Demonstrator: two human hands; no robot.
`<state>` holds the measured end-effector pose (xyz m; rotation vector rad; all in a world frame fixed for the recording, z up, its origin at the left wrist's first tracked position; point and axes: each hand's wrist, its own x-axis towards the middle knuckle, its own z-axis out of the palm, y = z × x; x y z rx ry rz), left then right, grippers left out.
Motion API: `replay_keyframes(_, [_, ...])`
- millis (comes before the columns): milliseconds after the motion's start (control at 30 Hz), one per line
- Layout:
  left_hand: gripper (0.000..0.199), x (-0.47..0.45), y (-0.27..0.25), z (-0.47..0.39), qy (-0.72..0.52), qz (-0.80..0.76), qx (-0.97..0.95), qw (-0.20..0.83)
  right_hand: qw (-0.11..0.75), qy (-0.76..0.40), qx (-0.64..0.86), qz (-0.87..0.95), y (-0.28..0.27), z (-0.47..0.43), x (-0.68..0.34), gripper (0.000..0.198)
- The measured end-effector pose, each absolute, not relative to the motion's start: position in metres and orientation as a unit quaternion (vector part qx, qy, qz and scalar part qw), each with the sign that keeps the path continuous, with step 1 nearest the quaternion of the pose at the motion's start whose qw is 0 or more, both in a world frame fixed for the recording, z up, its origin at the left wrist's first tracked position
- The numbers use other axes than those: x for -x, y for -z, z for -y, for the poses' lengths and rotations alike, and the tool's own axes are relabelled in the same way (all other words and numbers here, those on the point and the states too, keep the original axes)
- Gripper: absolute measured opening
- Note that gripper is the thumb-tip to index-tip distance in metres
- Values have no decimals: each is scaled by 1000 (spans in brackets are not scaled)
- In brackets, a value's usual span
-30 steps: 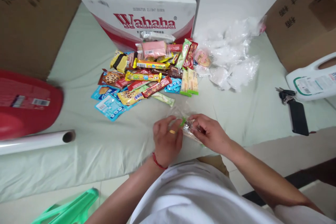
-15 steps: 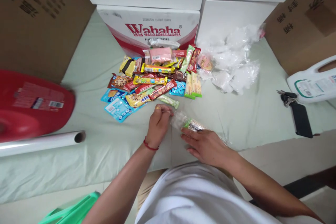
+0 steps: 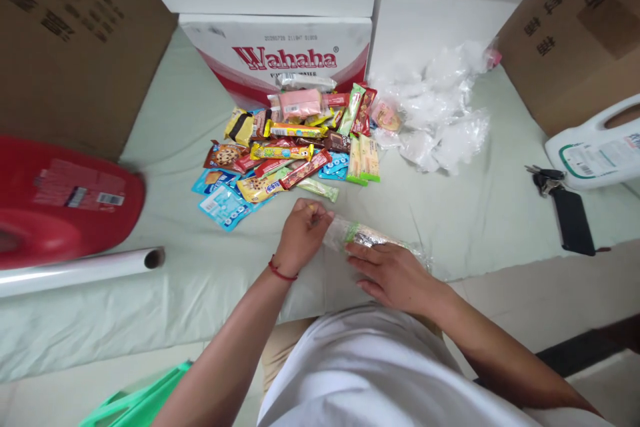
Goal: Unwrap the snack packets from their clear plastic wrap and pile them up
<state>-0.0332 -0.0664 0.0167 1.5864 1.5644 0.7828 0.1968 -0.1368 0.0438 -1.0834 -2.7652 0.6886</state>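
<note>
A clear plastic bag (image 3: 334, 233) with a green-and-silver wrapped snack bar (image 3: 367, 236) inside lies near the front edge of the cloth. My left hand (image 3: 304, 230), a red cord at its wrist, is closed in a pinch on the bag's left end. Flat across the bar's lower side rests my right hand (image 3: 393, 273), its fingers stretched out and slightly apart. The bag's right end shows past that hand. Just beyond my left hand lies a pale green bar (image 3: 320, 190), at the front of a heap of wrapped snacks (image 3: 287, 150).
Behind the heap stands a Wahaha carton (image 3: 285, 47). Crumpled clear bags (image 3: 435, 107) lie right of it. A red jug (image 3: 85, 207) and a white roll (image 3: 100, 268) sit left; a white bottle (image 3: 600, 147), keys (image 3: 547, 180) and a black phone-like object (image 3: 573, 223) are at right.
My left thumb has shifted on the bag's end, and more of the bag's right end shows beyond my right hand. The whole view has moved slightly; my right hand stays on the bar.
</note>
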Motion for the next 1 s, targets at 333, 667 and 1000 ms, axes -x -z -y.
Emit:
replay_keyframes(333, [5, -14, -38, 110, -308, -578, -619, 434, 75, -292, 375, 877, -39, 138, -197, 35])
replay_keyframes(667, [29, -36, 11, 142, -298, -443, -832, 152, 378, -365, 637, 564, -70, 145, -292, 37])
replay_keyframes(1000, [44, -41, 21, 158, -269, -442, -851, 91, 198, -487, 719, 455, -30, 153, -279, 54])
